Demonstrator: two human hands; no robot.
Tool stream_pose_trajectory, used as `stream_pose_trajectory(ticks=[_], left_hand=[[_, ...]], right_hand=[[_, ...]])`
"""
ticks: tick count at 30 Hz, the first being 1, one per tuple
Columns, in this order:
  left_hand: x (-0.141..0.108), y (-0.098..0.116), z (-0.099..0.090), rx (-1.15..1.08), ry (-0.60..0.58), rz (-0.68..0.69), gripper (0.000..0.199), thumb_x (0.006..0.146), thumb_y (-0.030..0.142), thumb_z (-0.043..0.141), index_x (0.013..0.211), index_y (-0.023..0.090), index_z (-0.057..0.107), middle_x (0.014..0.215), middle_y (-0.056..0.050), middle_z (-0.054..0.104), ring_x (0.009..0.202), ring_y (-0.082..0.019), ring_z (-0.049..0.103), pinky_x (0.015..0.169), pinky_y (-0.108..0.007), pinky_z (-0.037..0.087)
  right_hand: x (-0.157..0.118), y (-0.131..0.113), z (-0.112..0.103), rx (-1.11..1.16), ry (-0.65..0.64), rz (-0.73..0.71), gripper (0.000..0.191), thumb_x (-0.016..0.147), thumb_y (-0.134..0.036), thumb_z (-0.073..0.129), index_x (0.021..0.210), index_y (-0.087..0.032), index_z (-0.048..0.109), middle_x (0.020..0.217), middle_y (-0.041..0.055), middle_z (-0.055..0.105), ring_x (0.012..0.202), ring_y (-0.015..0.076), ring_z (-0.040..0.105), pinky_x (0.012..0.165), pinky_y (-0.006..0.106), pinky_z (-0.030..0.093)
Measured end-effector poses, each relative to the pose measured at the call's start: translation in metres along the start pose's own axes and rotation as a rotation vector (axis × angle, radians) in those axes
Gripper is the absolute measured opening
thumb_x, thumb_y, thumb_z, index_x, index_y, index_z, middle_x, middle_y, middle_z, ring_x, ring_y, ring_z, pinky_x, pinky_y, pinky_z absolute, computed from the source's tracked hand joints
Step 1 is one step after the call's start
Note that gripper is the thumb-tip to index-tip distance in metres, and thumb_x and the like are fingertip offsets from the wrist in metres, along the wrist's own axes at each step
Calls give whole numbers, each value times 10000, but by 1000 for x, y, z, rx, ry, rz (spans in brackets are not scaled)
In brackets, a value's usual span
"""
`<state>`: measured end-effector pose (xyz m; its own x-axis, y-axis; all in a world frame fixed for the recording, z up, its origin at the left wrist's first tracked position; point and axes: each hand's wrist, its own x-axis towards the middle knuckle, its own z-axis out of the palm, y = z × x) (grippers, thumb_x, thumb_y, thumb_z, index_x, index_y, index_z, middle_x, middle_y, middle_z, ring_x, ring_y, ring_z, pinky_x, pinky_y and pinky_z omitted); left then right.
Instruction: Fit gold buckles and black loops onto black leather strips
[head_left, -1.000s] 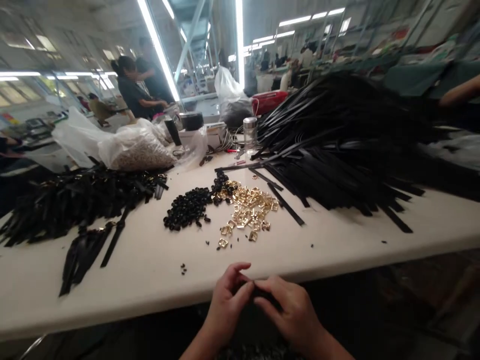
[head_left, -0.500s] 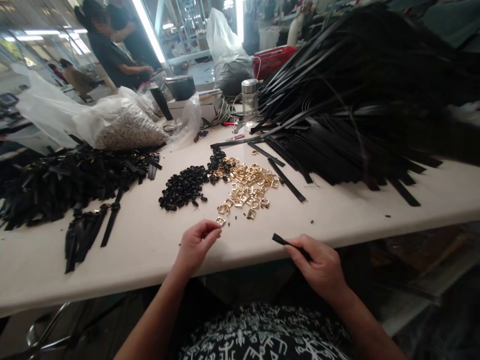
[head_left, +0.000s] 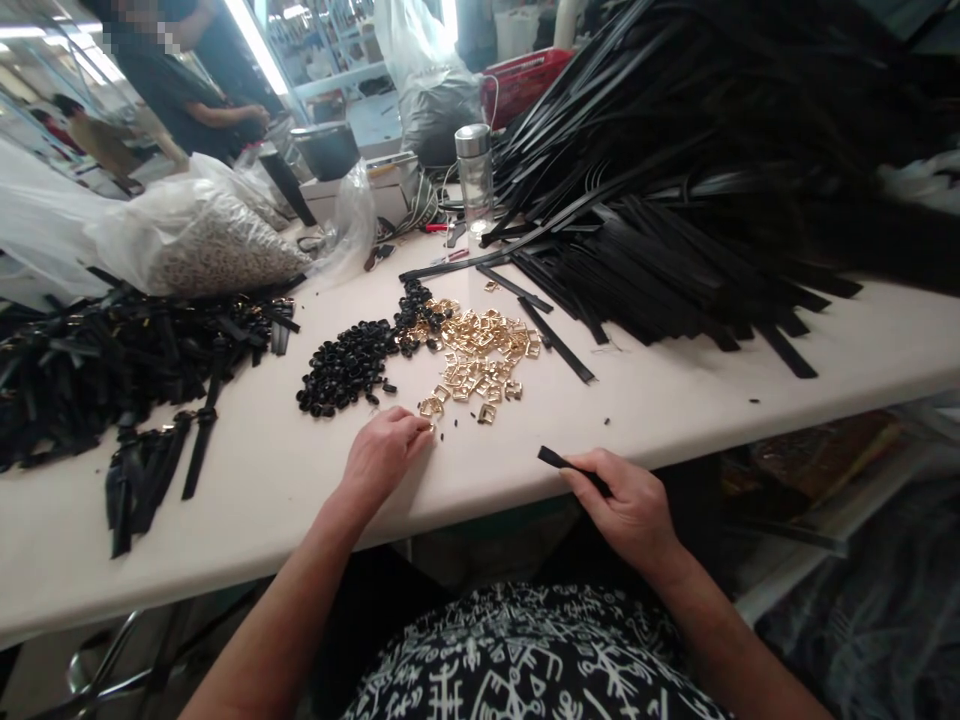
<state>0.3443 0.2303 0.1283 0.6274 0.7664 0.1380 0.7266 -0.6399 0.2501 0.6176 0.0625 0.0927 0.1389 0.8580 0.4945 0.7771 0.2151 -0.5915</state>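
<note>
My left hand (head_left: 384, 450) is closed at the near edge of the gold pile, thumb and fingers pinched on a small gold buckle (head_left: 431, 428) that is mostly hidden by the fingertips. My right hand (head_left: 626, 500) grips a short black strap (head_left: 553, 457) between thumb and fingers above the table's front edge. The strap's end sticks out toward the left. Loose gold buckles (head_left: 487, 345) lie just beyond my left hand. Beside them, on the left, is a heap of small black loops (head_left: 345, 368).
Finished-looking black strap pieces with buckles (head_left: 150, 380) are piled at left, before a clear bag of metal parts (head_left: 217, 240). Long black straps (head_left: 675, 270) cover the right. A glass bottle (head_left: 475, 185) stands at the back; a person (head_left: 180, 90) stands beyond the table.
The left hand has closed over the nearest gold buckle, its fingers now covering most of it. The right hand still holds the strap. The whole view has shifted slightly.
</note>
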Motion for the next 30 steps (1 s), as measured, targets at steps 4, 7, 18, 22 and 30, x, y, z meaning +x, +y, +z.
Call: stream_pose_trajectory(ticks=[4,7,18,22,30], left_hand=[[7,-6,3,98,28,52,268,943,300,507,902,189,747,825,-90,699,737,-208,635,685,-303,477],[13,-10,4,121,56,48,254,935,299,517,907,189,744,785,-87,687,686,-200,616,649,-288,453],[13,9,-9,-452,150,-192,226,862,310,598,991,179,730,760,-40,715,589,-149,596,586,-256,458],[6,31,-19,-654,190,-215,257,856,363,633,1006,173,719,790,-42,721,637,-146,623,599,-247,490],[-7,70,-21,-416,565,66,162,870,178,635,1015,224,690,850,-16,714,702,-132,640,690,-257,526]], right_hand=[[0,-1,3,25,-26,41,131,953,-270,570,915,-199,674,771,16,706,681,156,668,649,265,479],[-1,-2,5,46,-45,65,149,947,-290,570,910,-204,687,775,26,715,689,166,674,649,271,486],[11,-14,11,202,-64,93,121,913,-283,611,892,-193,690,776,24,701,705,162,653,665,267,465],[32,-35,12,577,-130,336,144,864,-315,645,809,-183,660,684,-8,641,608,123,562,581,243,428],[54,-81,40,1424,-255,711,366,769,-483,739,722,-166,564,555,-72,477,422,37,320,399,199,181]])
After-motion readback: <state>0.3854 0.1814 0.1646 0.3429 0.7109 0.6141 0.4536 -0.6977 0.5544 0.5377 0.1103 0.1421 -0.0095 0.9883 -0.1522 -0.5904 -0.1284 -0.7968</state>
